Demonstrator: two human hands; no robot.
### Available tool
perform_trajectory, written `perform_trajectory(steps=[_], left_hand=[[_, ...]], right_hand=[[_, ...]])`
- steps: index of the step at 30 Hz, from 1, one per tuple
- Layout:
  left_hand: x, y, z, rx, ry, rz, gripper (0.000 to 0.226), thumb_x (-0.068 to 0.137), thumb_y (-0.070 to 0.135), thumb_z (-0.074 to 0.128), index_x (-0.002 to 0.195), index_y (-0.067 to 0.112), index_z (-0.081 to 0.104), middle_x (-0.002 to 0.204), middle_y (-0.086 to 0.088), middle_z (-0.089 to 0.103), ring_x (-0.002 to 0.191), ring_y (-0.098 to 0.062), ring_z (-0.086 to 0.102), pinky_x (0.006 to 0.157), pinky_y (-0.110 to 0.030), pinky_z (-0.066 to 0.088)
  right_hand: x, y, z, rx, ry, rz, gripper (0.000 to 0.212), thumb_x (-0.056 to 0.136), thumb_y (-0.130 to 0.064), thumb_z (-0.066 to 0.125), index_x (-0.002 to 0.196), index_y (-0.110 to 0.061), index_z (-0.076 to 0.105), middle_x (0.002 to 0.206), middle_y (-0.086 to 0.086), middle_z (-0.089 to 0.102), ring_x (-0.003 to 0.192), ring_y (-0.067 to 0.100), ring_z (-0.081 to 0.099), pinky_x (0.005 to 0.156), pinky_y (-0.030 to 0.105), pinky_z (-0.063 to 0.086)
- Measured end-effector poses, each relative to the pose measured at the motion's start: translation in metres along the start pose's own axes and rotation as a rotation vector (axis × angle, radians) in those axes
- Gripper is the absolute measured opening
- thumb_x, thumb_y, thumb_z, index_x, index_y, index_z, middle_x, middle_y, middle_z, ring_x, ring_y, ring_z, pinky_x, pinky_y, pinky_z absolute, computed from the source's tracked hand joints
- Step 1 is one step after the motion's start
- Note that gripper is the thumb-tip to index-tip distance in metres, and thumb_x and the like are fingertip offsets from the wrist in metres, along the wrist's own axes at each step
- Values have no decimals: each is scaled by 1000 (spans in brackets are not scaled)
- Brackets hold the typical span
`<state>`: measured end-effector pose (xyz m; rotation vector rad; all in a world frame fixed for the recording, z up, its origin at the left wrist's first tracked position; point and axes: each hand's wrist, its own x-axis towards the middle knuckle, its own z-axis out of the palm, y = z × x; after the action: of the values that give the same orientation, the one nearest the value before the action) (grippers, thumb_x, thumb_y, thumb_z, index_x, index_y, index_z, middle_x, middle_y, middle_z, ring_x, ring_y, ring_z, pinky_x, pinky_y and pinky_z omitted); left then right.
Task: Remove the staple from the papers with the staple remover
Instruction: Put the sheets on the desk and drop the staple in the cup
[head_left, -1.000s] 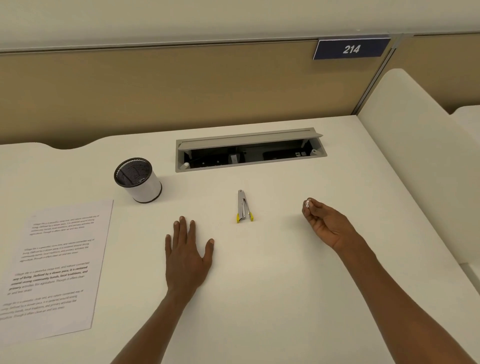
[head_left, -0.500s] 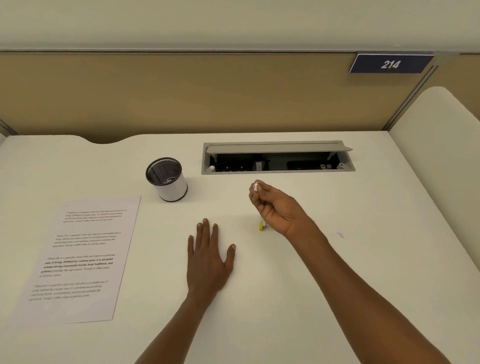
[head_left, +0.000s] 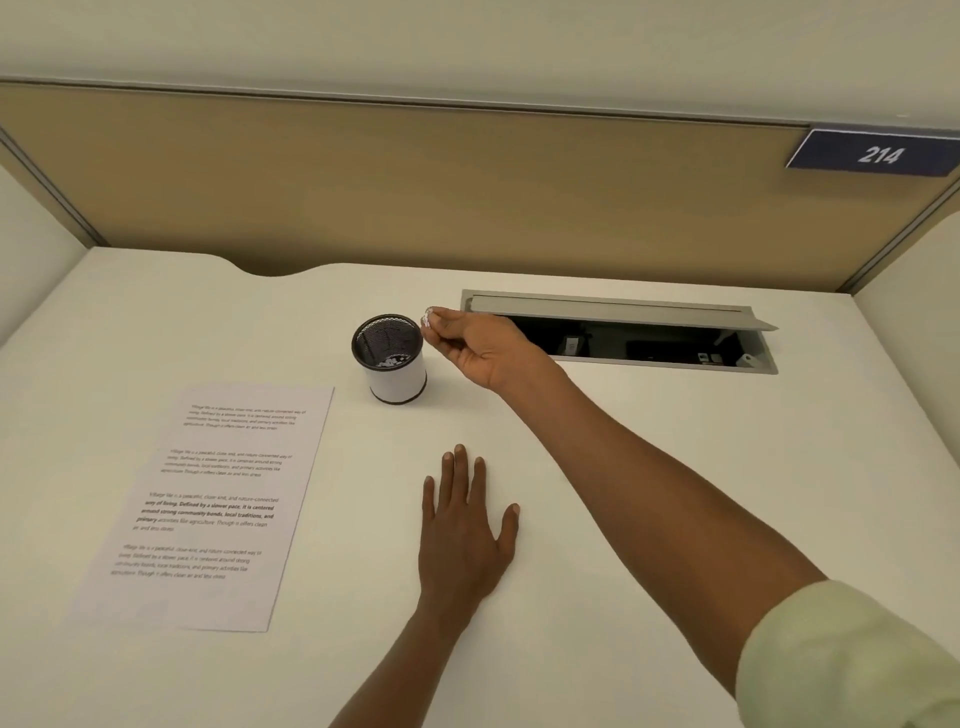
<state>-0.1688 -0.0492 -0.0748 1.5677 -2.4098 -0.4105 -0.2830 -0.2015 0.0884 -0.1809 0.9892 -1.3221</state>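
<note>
the right hand has crossed the desk from the right side, where it was a second ago, to the rim of the mesh cup, and it pinches a small pale bit between thumb and fingertips right at the cup's right edge — too small to name for sure, though it looks like the pulled staple with a scrap of paper; small pale bits already lie in the cup's bottom, so this reads as the disposal step, with the removal itself seemingly done; the left hand lies flat on the desk, fingers spread and holding nothing, in the same pose as before; the papers lie flat to the left, well apart from both hands; the staple remover, in sight on the desk a second ago, is now hidden, probably under the reaching forearm; for room — the cup stands just beyond the papers' far right corner, and the open cable tray with its raised lid sits close behind the right hand, so a drop should go straight down into the cup; the desk to the right lies open for drawing the arm back.
</note>
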Motion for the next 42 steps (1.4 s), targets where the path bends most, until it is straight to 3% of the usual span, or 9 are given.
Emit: perform_trajectory(steps=[9, 13, 16, 19, 23, 28, 34, 38, 42], left_hand=[[0, 0, 0, -18, 7, 2, 72, 98, 56, 32, 156, 14, 31, 168, -7, 10, 156, -19, 3, 125, -42, 5], [0, 0, -1, -21, 5, -1, 72, 98, 56, 32, 157, 14, 30, 168, -7, 9, 156, -19, 2, 126, -43, 6], [0, 0, -1, -22, 2, 1, 72, 98, 56, 31, 157, 14, 29, 168, -7, 8, 156, -19, 1, 126, -43, 6], [0, 0, 0, -24, 10, 0, 71, 99, 56, 32, 156, 14, 31, 168, -7, 10, 156, -19, 2, 126, -43, 6], [-1, 0, 1, -28, 15, -2, 71, 99, 55, 32, 156, 13, 33, 168, -7, 11, 156, -20, 4, 126, -44, 9], [-1, 0, 1, -28, 10, -2, 71, 99, 55, 32, 156, 14, 31, 168, -7, 9, 156, -19, 2, 126, -44, 9], [0, 0, 2, -34, 12, -1, 71, 99, 55, 33, 156, 13, 31, 168, -7, 10, 156, -20, 4, 126, -45, 10], [0, -1, 2, -28, 8, -2, 71, 99, 55, 33, 156, 13, 31, 168, -7, 10, 156, -20, 4, 126, -45, 11], [0, -1, 2, -28, 0, -4, 71, 99, 55, 32, 156, 14, 30, 168, -7, 9, 156, -20, 2, 126, -45, 9]], right_hand=[[35, 11, 36, -988, 227, -280, 10, 78, 13, 68, 87, 11, 72, 64, 7, 62, 65, 23, 66, 71, 32, 61], [35, 11, 44, -1499, 168, -400, 16, 82, 2, 65, 95, 0, 74, 92, 13, 73, 92, 28, 68, 79, 32, 56], [31, 5, 44, -1673, 118, -439, 21, 86, 2, 59, 101, -2, 73, 97, 8, 73, 85, 21, 65, 69, 24, 52], [28, 2, 44, -1692, 88, -465, 25, 82, 8, 58, 92, -6, 77, 75, -1, 66, 73, 14, 57, 44, 9, 40], [29, 3, 43, -1659, 57, -545, 23, 75, 8, 63, 82, -8, 78, 82, 7, 73, 73, 15, 61, 66, 23, 51], [32, 6, 39, -1623, 36, -583, 20, 71, 7, 66, 76, -8, 77, 72, 2, 68, 67, 13, 58, 50, 15, 39], [30, 5, 37, -1583, -25, -592, 15, 68, 5, 77, 81, -3, 73, 72, -2, 62, 70, 13, 54, 49, 9, 33], [32, 5, 38, -1577, -69, -609, 25, 73, 15, 60, 87, 0, 74, 82, 5, 68, 72, 13, 54, 52, 1, 37], [35, 7, 37, -1618, -69, -695, 25, 69, 14, 60, 84, -2, 73, 82, 9, 71, 73, 16, 58, 65, 21, 49]])
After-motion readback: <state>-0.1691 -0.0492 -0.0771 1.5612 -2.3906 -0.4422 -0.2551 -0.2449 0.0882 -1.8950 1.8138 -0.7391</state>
